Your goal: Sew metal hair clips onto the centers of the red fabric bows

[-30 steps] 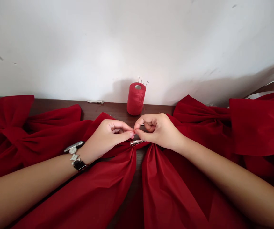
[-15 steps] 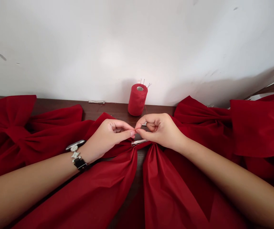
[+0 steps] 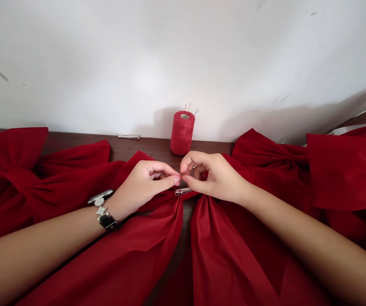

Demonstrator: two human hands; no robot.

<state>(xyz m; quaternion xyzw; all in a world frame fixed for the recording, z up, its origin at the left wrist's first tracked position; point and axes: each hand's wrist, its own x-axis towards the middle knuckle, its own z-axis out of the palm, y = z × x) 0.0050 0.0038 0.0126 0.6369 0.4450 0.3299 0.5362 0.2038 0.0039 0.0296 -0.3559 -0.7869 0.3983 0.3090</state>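
**Fingertips pinching at the centre**

The left hand [image 3: 141, 182] and right hand [image 3: 216, 178] are meeting near the middle of the surface [image 3: 208, 147], their fingertips [image 3: 178, 179] pressing together on what looks like a thin strand [image 3: 181, 177], too fine to make out clearly. The right hand's curled fingers [image 3: 198, 160] are opening slightly wider than a moment ago, now showing a tiny metal glint [image 3: 195, 167]. Just below the pinch, a metal clip [image 3: 183, 191] is lying on the gathered red fabric [image 3: 151, 242], close to both hands. A red thread spool [image 3: 182, 134], with pins sticking out of its top, is standing at the surface's back edge. Other red bows [image 3: 345, 170] are spreading towards the right edge.
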